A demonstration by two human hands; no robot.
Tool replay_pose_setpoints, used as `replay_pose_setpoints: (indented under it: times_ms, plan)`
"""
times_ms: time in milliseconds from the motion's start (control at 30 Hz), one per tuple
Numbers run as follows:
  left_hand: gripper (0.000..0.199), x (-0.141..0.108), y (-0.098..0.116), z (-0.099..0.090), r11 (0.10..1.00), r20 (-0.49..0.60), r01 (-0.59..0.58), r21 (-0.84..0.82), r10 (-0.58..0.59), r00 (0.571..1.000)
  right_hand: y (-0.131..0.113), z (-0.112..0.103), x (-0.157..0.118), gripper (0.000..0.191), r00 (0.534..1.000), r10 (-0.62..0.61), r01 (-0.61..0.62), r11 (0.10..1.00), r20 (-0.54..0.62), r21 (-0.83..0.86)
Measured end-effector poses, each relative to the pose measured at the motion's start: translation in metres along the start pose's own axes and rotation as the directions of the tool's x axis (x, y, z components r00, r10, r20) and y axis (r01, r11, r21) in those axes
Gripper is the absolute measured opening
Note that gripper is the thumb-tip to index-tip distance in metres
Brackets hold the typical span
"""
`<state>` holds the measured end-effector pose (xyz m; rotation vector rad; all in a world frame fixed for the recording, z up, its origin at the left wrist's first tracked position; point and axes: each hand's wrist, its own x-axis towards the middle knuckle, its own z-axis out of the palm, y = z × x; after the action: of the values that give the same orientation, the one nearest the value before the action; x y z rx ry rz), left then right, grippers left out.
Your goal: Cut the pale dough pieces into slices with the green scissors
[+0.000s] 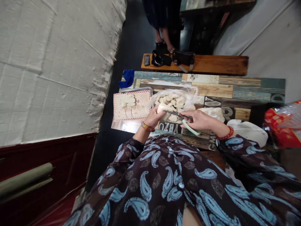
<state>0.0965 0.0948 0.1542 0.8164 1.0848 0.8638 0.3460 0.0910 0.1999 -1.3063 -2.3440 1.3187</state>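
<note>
Between the fingertips of my left hand [154,116] is a rounded, pale white piece of food [161,108], its exact kind unclear. My right hand [198,119] grips a pair of scissors [175,113] with dark blades and a pale green handle loop. The blades point left, their tips at the white piece; whether they cut into it I cannot tell. Just beyond both hands, an opened clear plastic bag [191,91] holds many similar pale pieces [172,99]. To the left, a tray with a red-striped border [115,106] carries several pale pieces [130,101].
The table [246,91] has a patchwork wood pattern. A blue cloth [127,78] lies at its far left corner. On the right are a white cap-like item [246,130] and a red package [282,128]. Behind, a bench [218,64] holds bags; a person [162,18] stands beyond.
</note>
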Motion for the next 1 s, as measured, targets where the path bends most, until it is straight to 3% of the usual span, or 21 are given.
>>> replay_pose_setpoints:
  times_ms: [333, 567, 800, 1000]
  plan:
    - [0.054, -0.002, 0.003, -0.006, 0.991, 0.069, 0.078, -0.109, -0.071, 0.995, 0.017, 0.018, -0.005, 0.046, 0.989, 0.053, -0.036, 0.992, -0.138, 0.125]
    - [0.054, 0.001, 0.002, -0.005, 0.999, 0.118, 0.046, 0.002, -0.046, 0.992, 0.011, 0.021, 0.002, 0.059, 0.992, 0.106, -0.097, 0.987, -0.07, 0.125]
    - [0.05, 0.004, 0.001, -0.007, 0.998, 0.119, 0.052, 0.022, -0.054, 0.991, 0.01, 0.022, 0.016, 0.053, 0.995, 0.095, -0.095, 0.987, 0.002, 0.128]
    - [0.05, 0.01, -0.003, -0.014, 0.996, 0.102, 0.088, -0.015, -0.086, 0.991, 0.014, 0.026, 0.015, 0.049, 0.992, 0.113, -0.101, 0.976, -0.052, 0.193]
